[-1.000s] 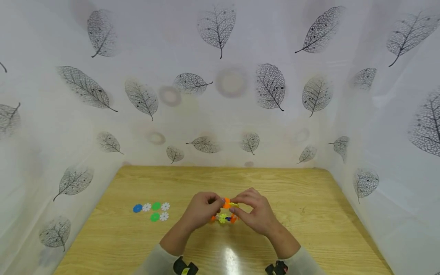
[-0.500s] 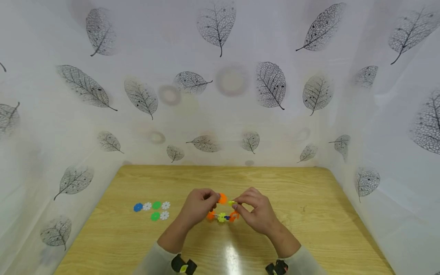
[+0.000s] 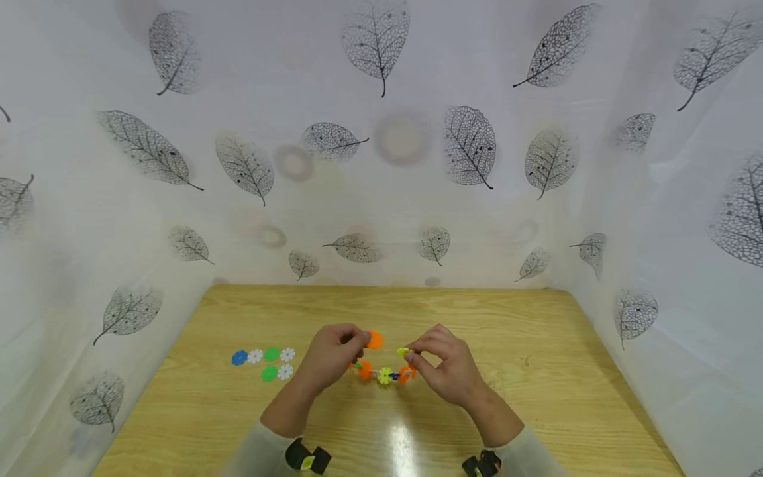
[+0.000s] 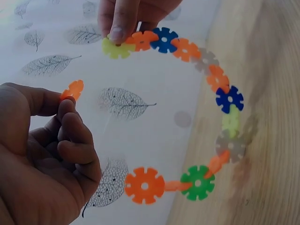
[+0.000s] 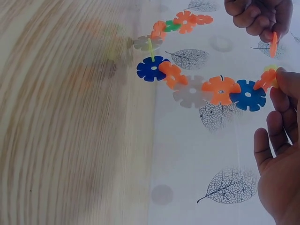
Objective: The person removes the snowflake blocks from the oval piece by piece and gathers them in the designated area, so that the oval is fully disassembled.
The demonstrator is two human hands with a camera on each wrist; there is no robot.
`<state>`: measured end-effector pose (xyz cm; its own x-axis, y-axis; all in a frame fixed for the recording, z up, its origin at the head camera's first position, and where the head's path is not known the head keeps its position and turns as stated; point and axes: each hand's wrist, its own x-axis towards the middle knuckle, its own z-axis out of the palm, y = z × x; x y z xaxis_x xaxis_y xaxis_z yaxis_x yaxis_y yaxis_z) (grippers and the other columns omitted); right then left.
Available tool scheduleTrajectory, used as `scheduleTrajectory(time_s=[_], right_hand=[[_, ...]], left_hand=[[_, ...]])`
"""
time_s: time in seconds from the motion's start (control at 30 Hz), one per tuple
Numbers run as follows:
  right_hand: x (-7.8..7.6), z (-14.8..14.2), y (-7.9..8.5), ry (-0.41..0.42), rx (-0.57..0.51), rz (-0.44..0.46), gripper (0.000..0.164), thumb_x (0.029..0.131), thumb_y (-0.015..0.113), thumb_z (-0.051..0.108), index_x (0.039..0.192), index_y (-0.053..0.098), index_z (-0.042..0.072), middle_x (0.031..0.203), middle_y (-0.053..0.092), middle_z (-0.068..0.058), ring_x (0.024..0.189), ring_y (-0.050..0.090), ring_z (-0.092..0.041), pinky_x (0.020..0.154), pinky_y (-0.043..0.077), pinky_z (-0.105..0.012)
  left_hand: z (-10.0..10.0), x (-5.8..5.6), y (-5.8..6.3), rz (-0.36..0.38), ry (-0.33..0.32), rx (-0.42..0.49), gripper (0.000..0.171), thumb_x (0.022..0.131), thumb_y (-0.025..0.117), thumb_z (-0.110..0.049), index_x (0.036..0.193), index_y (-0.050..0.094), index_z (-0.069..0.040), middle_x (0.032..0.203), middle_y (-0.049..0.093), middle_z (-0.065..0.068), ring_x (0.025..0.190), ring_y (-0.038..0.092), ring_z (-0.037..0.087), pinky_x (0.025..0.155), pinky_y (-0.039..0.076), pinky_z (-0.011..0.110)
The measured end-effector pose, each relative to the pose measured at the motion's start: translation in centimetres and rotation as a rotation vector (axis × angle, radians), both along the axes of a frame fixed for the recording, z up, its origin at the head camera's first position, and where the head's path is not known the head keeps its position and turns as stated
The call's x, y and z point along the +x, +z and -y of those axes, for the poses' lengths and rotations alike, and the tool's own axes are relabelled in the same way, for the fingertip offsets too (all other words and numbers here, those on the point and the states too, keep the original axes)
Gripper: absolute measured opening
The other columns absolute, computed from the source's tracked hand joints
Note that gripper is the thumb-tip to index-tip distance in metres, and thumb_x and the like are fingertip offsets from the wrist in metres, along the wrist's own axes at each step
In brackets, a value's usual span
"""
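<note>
Orange disc (image 4: pixel 73 90) and chain (image 4: pixel 224 95), apart.
Left hand (image 3: pixel 332 356) pinches the disc, right hand (image 3: pixel 444 361) the chain's yellow end (image 4: pixel 121 52), between the tabletop's (image 3: pixel 507 318) side edges (chain touching it? I can't tell).

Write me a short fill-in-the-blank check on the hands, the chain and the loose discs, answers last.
1. The left hand pinches a disc coloured ____.
2. The right hand holds the chain by its ____ end disc.
3. In the left wrist view, the chain shows exactly one ____ disc.
4. The table bears three white discs, two green discs and one ____ disc.

Missing words: orange; yellow; green; blue.
</note>
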<state>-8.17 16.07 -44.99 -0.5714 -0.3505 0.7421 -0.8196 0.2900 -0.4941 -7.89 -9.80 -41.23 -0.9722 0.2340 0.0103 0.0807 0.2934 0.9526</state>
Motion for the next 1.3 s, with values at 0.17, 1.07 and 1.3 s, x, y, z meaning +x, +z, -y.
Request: scheduleTrajectory(time_s=[0.17, 1.07, 1.3], right_hand=[[0.0, -0.1, 0.0, -0.003, -0.001, 0.001, 0.018, 0.084, 0.084, 0.000, 0.097, 0.080, 0.013, 0.090, 0.073, 0.005, 0.084, 0.064, -0.016, 0.077, 0.052, -0.027], [0.0, -0.1, 0.2, -0.012, 0.000, 0.004, 0.017, 0.086, 0.083, 0.001, 0.098, 0.080, 0.013, 0.091, 0.073, 0.004, 0.086, 0.064, -0.017, 0.076, 0.053, -0.028], [-0.1, -0.1, 0.2, -0.016, 0.007, 0.007, 0.016, 0.087, 0.083, 0.001, 0.097, 0.080, 0.013, 0.091, 0.073, 0.005, 0.085, 0.064, -0.016, 0.072, 0.054, -0.035]], left_hand=[[1.3, 0.0, -0.2, 0.014, 0.021, 0.011, 0.029, 0.103, 0.067, -0.032, 0.085, 0.070, -0.010, 0.079, 0.064, 0.017, 0.068, 0.054, 0.024, 0.060, 0.046, 0.031], [9.9, 1.4, -3.8, 0.078, 0.279, -0.094, 0.041, 0.099, 0.070, -0.045, 0.104, 0.075, -0.005, 0.089, 0.068, 0.011, 0.077, 0.062, 0.021, 0.066, 0.052, 0.033], [12.1, 2.0, -4.6, 0.106, 0.309, -0.131, 0.050, 0.098, 0.067, -0.053, 0.110, 0.074, -0.005, 0.094, 0.069, 0.013, 0.084, 0.063, 0.023, 0.070, 0.052, 0.034]])
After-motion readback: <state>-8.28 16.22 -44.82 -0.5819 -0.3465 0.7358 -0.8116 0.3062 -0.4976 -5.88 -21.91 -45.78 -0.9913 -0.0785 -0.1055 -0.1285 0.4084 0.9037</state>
